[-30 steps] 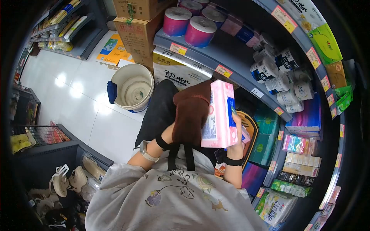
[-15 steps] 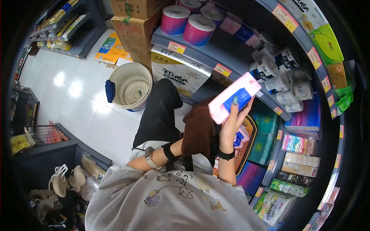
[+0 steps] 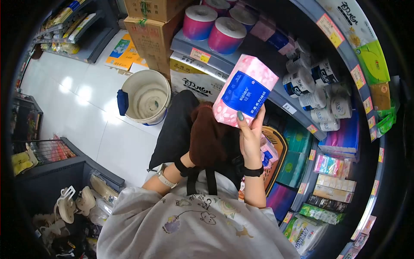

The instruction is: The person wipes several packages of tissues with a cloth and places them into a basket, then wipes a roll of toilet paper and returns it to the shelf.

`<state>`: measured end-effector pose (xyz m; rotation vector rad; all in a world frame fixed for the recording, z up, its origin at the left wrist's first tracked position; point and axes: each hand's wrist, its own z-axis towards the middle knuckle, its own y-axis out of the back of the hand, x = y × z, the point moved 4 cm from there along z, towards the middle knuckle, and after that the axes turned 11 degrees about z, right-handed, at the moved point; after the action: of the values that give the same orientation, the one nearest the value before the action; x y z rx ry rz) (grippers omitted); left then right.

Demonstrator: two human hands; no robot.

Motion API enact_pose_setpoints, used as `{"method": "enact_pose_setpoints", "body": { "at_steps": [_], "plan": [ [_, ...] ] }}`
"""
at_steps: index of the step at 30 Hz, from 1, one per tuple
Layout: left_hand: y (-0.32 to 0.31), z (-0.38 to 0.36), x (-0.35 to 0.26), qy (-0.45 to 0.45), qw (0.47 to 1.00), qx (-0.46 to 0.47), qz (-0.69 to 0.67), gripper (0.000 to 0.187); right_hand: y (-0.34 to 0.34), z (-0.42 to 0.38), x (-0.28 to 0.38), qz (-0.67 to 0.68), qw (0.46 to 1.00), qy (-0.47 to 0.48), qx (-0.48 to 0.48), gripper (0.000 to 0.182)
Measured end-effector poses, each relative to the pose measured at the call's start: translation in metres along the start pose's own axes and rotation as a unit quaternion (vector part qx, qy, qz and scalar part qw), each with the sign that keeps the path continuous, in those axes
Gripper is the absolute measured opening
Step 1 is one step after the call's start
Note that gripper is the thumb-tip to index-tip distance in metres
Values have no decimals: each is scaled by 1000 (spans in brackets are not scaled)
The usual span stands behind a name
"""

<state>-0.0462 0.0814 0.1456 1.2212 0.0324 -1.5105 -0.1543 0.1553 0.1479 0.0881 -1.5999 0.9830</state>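
Note:
My right hand (image 3: 251,140) grips a pink tissue pack (image 3: 246,93) with a blue label by its lower edge, thumb on the front. The pack is tilted, its printed face turned up to me. A brown cloth (image 3: 208,140) covers my left hand, so its fingers are hidden; the top of the cloth meets the pack's left edge. Below the pack, an orange-brown basket (image 3: 278,162) holds pink packs (image 3: 268,153), partly hidden by my right hand and arm.
A white bucket (image 3: 148,95) stands on the tiled floor beside cardboard boxes (image 3: 151,47). On the shelf (image 3: 280,93) are pink-and-blue rolls (image 3: 227,35) and wrapped white rolls (image 3: 298,82). Green packs (image 3: 291,166) lie right of the basket. A bin with sandals (image 3: 67,205) is at lower left.
The pink pack has moved left and turned so its labelled face shows more fully. The brown cloth over my left hand has shifted left and now touches the pack.

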Motion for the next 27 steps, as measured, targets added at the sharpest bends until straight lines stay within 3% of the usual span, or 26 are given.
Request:
{"method": "enact_pose_setpoints", "body": {
  "at_steps": [2, 4, 7, 10, 12, 13, 15, 17, 20, 22, 24, 27],
  "plan": [
    [-9, 1, 9, -26, 999, -18, 34, 29, 2, 10, 2, -3, 1000, -3, -6, 68],
    [-7, -8, 7, -85, 993, -76, -16, 21, 5, 24, 8, -50, 999, 1, -1, 68],
    [-41, -41, 45, -9, 972, 122, -200, 34, 14, 52, 27, -130, 991, 40, 11, 65],
    [-79, -88, 93, 167, 859, 308, -373, 47, 21, 81, 52, -213, 974, 81, 8, 55],
    [-94, -110, 113, 263, 777, 360, -445, 56, 43, 109, 53, -152, 984, 87, -33, 48],
    [-92, -102, 113, 259, 775, 357, -453, 56, 53, 120, 52, -84, 994, 27, -69, 43],
    [-82, -88, 114, 207, 879, 288, -319, 44, 50, 137, 51, 78, 996, -31, -36, 42],
    [-86, -90, 116, 223, 855, 295, -363, 42, 31, 148, 49, 216, 972, -91, 4, 39],
    [-94, -93, 120, 248, 816, 309, -420, 39, 37, 176, 29, 143, 982, -124, 16, 36],
    [-96, -94, 121, 258, 803, 313, -437, 37, 50, 205, 6, 195, 965, -173, -5, 28],
    [-97, -94, 120, 266, 793, 315, -449, 36, 81, 239, -12, 192, 966, -164, -51, 29],
    [-99, -93, 123, 276, 782, 312, -464, 33, 97, 280, -20, 180, 971, -157, -37, 25]
  ]
}}
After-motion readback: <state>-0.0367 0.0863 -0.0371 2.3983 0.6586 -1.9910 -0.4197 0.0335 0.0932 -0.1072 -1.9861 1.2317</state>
